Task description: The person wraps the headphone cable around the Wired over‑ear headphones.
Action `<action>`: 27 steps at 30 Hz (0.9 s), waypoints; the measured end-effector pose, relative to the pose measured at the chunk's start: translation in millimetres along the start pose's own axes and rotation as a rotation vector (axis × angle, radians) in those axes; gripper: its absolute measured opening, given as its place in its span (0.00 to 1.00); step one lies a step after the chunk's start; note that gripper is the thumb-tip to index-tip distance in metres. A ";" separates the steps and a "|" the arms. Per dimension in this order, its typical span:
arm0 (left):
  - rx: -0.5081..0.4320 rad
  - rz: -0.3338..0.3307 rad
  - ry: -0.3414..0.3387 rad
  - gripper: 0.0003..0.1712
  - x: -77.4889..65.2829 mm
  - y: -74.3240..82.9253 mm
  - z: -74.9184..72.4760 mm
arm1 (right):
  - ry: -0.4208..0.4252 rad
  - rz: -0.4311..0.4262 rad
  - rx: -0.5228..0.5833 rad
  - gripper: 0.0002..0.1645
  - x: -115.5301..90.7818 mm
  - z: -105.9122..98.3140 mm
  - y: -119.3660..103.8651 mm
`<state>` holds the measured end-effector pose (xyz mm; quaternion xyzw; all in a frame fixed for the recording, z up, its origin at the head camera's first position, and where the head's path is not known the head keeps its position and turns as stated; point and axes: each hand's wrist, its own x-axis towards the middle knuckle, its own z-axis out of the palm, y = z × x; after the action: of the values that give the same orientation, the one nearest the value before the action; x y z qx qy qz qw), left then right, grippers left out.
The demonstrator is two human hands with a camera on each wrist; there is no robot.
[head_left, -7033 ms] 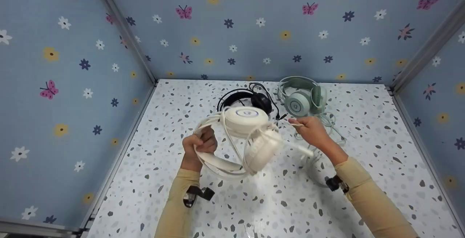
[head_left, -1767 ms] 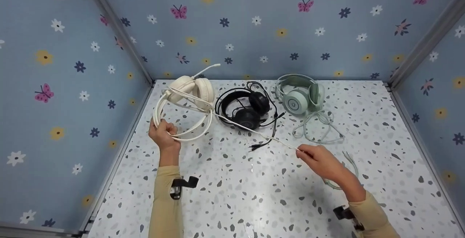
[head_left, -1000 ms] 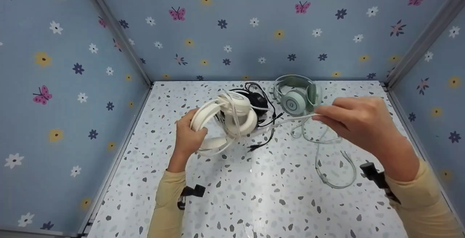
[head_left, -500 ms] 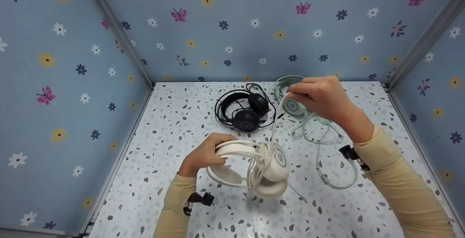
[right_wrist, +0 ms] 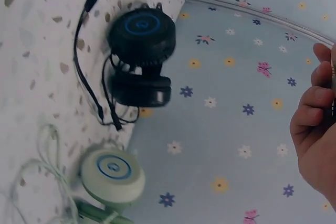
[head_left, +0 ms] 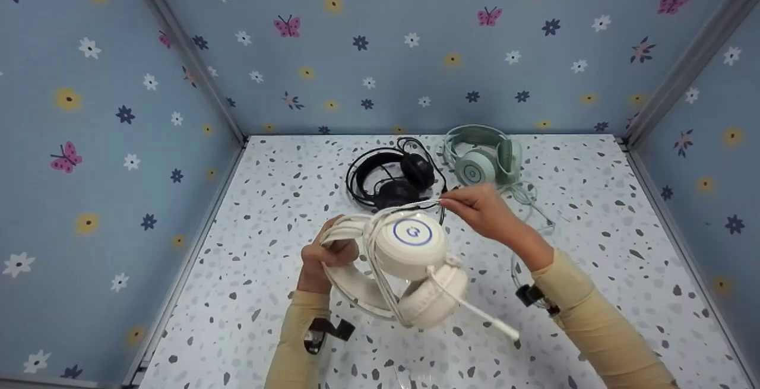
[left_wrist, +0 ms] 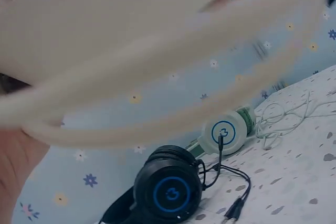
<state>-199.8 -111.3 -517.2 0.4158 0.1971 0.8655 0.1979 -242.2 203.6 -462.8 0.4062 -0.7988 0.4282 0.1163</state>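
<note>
A white headset (head_left: 411, 267) is held above the table, one round earcup with a blue ring logo facing up and its microphone boom (head_left: 484, 318) pointing down to the right. My left hand (head_left: 323, 258) grips its headband at the left. White cable (head_left: 380, 273) is wound round the headset beside the earcups. The right hand (head_left: 493, 220) pinches the cable's free part and holds it taut just above the earcup. Close up in the left wrist view, the blurred headband (left_wrist: 131, 72) fills the top. Curled fingers of the right hand (right_wrist: 320, 129) show at the right wrist view's edge.
Behind the white headset, a black headset (head_left: 415, 170) with its cable lies on the speckled table (head_left: 267, 199). To its right sits a pale green headset (head_left: 475, 168), its loose cable (head_left: 525, 194) trailing towards the front. Flowered blue panels (head_left: 368, 38) enclose the back and sides.
Over these seconds the white headset has been turned repeatedly in my left hand. Since half a second ago its logo earcup has rolled upward, and my right hand has come down and left with the cable.
</note>
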 end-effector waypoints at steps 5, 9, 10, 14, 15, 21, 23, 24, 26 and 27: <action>-0.217 0.109 0.170 0.17 -7.5 -16.5 -7.6 | 0.028 0.344 0.333 0.12 -25.1 37.1 3.3; -0.285 0.166 0.331 0.13 -14.9 -34.0 -12.5 | 0.101 0.604 0.504 0.15 -40.5 60.7 0.7; -0.292 0.179 0.357 0.14 -16.3 -38.3 -13.2 | 0.116 0.654 0.539 0.16 -43.6 65.7 0.1; -0.321 0.233 0.423 0.25 -18.3 -53.9 -14.3 | 0.241 0.807 0.648 0.15 -50.5 81.2 -6.1; -0.326 0.242 0.430 0.27 -18.2 -57.2 -14.3 | 0.276 0.838 0.663 0.15 -51.1 83.8 -8.0; -0.269 0.279 0.499 0.32 -19.9 -73.0 -11.4 | 0.432 0.901 0.784 0.21 -56.5 90.1 -23.2; -0.212 0.293 0.559 0.32 -22.2 -77.5 -8.3 | 0.430 0.859 0.865 0.25 -60.8 90.1 -28.5; -0.175 0.295 0.594 0.32 -23.6 -80.1 -6.6 | 0.424 0.837 0.898 0.27 -63.2 89.9 -31.4; -0.082 0.283 0.665 0.31 -26.9 -85.8 -2.7 | 0.397 0.795 0.936 0.31 -68.7 89.3 -36.9; -0.035 0.266 0.697 0.30 -28.3 -88.8 -0.9 | 0.380 0.783 0.930 0.34 -71.4 89.1 -39.4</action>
<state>-168.3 -50.9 -580.7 0.1147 0.1821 0.9765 0.0116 -152.4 161.5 -531.7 0.0090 -0.5842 0.8057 -0.0975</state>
